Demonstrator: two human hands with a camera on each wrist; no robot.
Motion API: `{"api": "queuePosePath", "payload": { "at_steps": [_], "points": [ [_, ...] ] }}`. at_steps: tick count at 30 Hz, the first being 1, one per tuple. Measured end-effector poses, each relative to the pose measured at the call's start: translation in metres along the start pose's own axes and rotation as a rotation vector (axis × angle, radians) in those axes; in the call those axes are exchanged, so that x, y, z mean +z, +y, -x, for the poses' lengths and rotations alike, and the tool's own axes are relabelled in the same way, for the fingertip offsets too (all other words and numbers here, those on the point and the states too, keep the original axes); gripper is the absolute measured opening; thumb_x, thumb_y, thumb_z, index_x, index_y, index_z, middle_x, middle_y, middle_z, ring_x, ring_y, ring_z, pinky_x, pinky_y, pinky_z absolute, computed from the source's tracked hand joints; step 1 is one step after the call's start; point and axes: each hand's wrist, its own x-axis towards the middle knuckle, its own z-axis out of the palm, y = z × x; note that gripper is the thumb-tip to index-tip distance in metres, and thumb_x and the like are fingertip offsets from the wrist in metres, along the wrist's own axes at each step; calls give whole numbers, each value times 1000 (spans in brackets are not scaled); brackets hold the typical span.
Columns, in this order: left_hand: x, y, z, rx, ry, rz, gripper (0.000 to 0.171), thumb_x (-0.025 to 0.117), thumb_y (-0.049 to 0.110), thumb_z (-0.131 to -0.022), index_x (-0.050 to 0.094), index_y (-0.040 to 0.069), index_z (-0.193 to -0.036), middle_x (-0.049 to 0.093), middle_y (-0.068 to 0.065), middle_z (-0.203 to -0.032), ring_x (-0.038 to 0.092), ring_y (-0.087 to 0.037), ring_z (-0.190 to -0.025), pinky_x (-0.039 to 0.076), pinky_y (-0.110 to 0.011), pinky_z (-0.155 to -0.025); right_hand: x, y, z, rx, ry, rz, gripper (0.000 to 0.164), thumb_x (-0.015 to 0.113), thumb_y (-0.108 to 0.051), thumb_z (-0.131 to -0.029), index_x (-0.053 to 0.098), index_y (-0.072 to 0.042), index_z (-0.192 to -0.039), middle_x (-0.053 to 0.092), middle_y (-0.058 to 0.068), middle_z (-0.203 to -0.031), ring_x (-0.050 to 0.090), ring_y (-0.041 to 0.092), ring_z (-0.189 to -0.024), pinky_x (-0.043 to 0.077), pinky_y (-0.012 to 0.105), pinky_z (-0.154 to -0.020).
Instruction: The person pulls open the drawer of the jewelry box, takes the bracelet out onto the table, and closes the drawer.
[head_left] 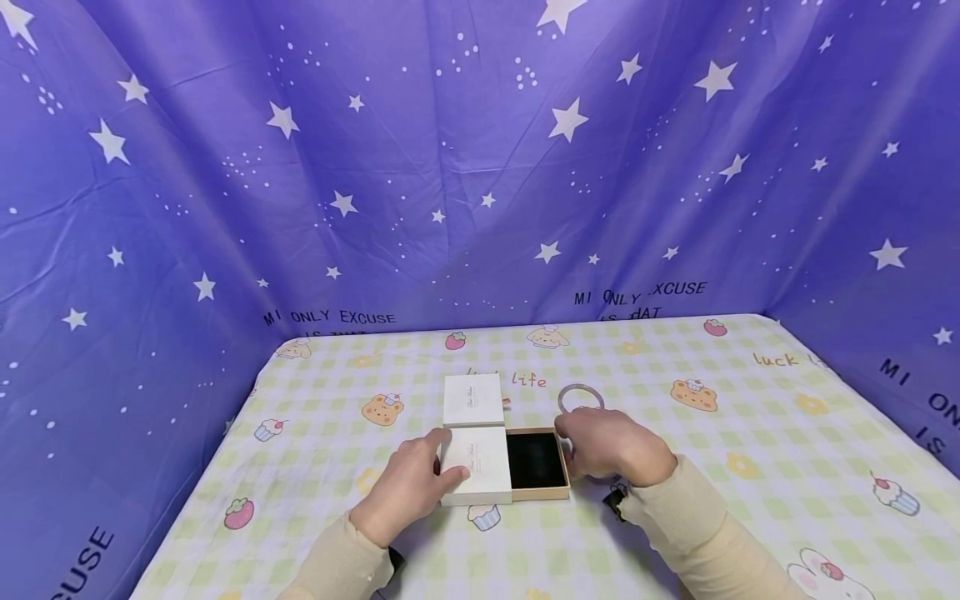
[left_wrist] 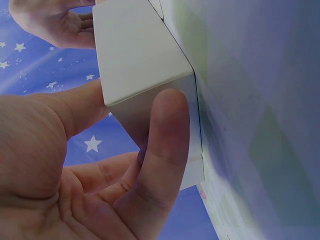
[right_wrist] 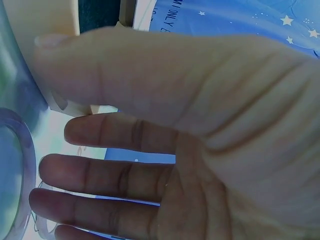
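Observation:
My left hand [head_left: 408, 479] grips the white sleeve [head_left: 487, 479] of a small slide-out box, thumb on top and fingers at its left side. The left wrist view shows the fingers around the white sleeve [left_wrist: 145, 55]. Out of its right side sticks a tan drawer [head_left: 567, 492] with a black lining. My right hand [head_left: 615, 446] is at the drawer's right end. In the right wrist view its thumb [right_wrist: 100, 70] lies against the drawer's end, with the other fingers fairly straight below. Just beyond that hand lies a translucent bangle [head_left: 561, 395].
A second white box [head_left: 472, 398] with a small ribbon tab [head_left: 506, 403] lies directly behind the first. Checked cloth [head_left: 315, 483] covers the table. A purple star-print curtain [head_left: 450, 167] stands behind and on both sides.

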Motion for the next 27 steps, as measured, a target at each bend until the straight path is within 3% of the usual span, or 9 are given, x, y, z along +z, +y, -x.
{"api": "queuePosePath", "payload": {
  "at_steps": [21,27],
  "points": [
    [-1,0,0,-7,-8,-5,60,71,27,-87,48,-6,-131,53,2,-69,48,-9,-57,41,-26,-56,1,-2,1,-23,9,-16,23,77,-13,-72,55,-16,-80,52,-5,-75,48,16,-69,42,39,-67],
    [-1,0,0,-12,-12,0,60,71,27,-87,48,-6,-132,54,2,-69,48,-9,-57,41,-26,-55,2,-5,-1,-32,0,-33,23,74,-12,-74,61,-12,-92,57,-3,-85,49,17,-74,44,41,-74]
  ]
}}
